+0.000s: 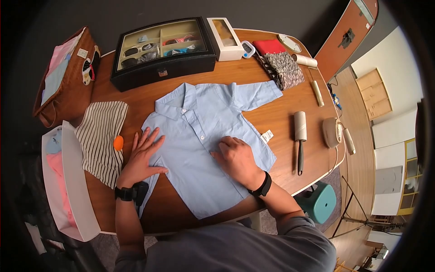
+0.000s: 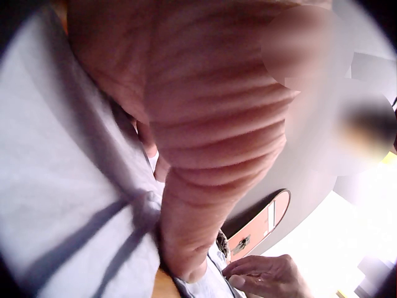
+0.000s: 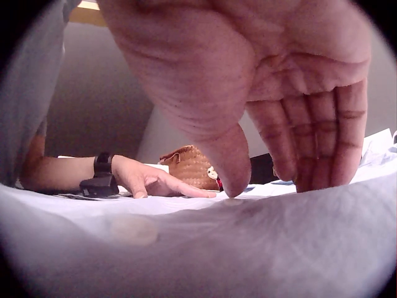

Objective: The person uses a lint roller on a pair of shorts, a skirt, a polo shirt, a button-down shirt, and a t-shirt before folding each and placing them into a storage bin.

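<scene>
A light blue button-up shirt (image 1: pixel 201 136) with a collar lies spread face up on the wooden table, its white tag (image 1: pixel 267 136) showing at the right side. My left hand (image 1: pixel 145 156) rests on the shirt near its left sleeve, fingers straight and spread. That sleeve is partly hidden under the hand and wrist. On the lower front of the shirt is my right hand (image 1: pixel 235 156). Its fingertips (image 3: pixel 329 180) and thumb point down at the fabric, set apart from each other with no fold between them in the right wrist view.
Beside the left hand lie a striped cloth (image 1: pixel 102 136) and an orange disc (image 1: pixel 118 143). A white box (image 1: pixel 74 172), a woven basket (image 1: pixel 68 86) and a black sunglasses case (image 1: pixel 167 75) stand left and behind. Rightward are a lint roller (image 1: pixel 300 131) and a corded beige device (image 1: pixel 332 131).
</scene>
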Demonstrator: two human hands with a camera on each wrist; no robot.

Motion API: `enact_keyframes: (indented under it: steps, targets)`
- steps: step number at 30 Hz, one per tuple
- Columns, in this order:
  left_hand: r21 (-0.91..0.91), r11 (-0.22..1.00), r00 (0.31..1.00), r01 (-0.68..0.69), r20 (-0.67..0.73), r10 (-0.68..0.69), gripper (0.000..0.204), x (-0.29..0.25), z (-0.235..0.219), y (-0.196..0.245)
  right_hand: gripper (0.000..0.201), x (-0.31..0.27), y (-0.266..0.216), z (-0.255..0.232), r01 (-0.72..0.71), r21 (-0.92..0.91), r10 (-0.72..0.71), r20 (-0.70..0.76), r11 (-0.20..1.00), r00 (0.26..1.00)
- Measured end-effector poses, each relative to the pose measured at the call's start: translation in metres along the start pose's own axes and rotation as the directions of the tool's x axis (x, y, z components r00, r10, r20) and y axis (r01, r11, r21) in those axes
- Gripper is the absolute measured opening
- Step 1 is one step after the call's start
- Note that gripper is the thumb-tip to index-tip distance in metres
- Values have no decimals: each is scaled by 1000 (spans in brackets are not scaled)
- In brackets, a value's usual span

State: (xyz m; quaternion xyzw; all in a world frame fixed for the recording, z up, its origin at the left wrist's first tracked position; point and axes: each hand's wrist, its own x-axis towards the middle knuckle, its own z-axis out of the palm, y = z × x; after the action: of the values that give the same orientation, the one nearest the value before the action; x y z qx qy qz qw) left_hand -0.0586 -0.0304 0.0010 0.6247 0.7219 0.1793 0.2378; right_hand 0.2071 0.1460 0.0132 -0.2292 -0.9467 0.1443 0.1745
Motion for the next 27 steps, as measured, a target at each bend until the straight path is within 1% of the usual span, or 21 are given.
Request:
enact_keyframes:
  steps: [3, 6, 8, 9, 10, 11, 12, 13, 14, 15, 17, 18, 19, 20, 24, 26, 27]
  targets:
    - [8, 1000, 1000, 1, 4, -1, 101, 2, -2, 1, 23, 1, 1, -1, 7, -3, -7, -1, 1000, 1000]
    - [0, 1000, 1000, -1, 2, 1, 101, 0, -2, 1, 23, 2, 0, 0, -8, 39, 7, 21, 999, 1000]
    - [-12, 1000, 1000, -17, -11, 17, 100, 0, -2, 0, 24, 4, -1, -2, 46, 43, -45, -19, 998, 999]
    - [-13, 1000, 1000, -12, -11, 12, 100, -1, -2, 1, 24, 4, -3, -6, 48, 46, -48, -16, 998, 999]
    - [-10, 1000, 1000, -9, -4, 9, 100, 0, -2, 1, 25, 5, -5, -12, -55, 49, 46, 165, 997, 985]
    - [-6, 1000, 1000, -7, 1, 8, 100, 0, -2, 2, 26, 6, -6, -15, -155, 32, 136, 339, 987, 931]
    - [-5, 1000, 1000, -7, 0, 7, 100, 0, -2, 1, 26, 5, -5, -11, -155, 33, 135, 337, 987, 932]
    - [2, 1000, 1000, -10, 0, 10, 101, 0, -1, 0, 26, 4, -3, -5, -76, 10, 74, 118, 997, 990]
    - [8, 1000, 1000, -12, -1, 12, 101, 0, -1, 0, 26, 4, 0, 0, -3, -31, 0, -104, 1000, 995]
    - [7, 1000, 1000, -11, -5, 11, 101, 1, -1, -1, 26, 5, 3, 3, 2, -32, -5, -103, 999, 995]
    - [3, 1000, 1000, -18, -7, 18, 101, -1, 0, -1, 29, 9, 6, 4, 90, -95, -109, -214, 991, 971]
    - [3, 1000, 1000, -15, -8, 15, 101, -1, 0, -2, 29, 8, 5, 1, 92, -93, -110, -213, 991, 971]
    - [1, 1000, 1000, -16, -8, 16, 101, -1, 0, -2, 31, 5, 1, -6, -26, -80, 20, -72, 996, 997]
    - [0, 1000, 1000, -18, -8, 18, 100, -1, 0, -2, 33, 3, -2, -10, -145, -85, 151, 70, 986, 986]
    - [26, 999, 1000, -23, -2, 23, 99, 1, -1, -3, 34, 1, -7, -8, -176, -143, 179, 7, 974, 984]
    - [24, 999, 1000, -24, -1, 24, 99, 0, 1, -3, 34, 3, -6, -8, -157, -153, 136, -136, 976, 981]
    - [24, 1000, 1000, -20, -5, 20, 99, -1, 1, -3, 34, 3, -5, -7, -151, -152, 131, -135, 977, 982]
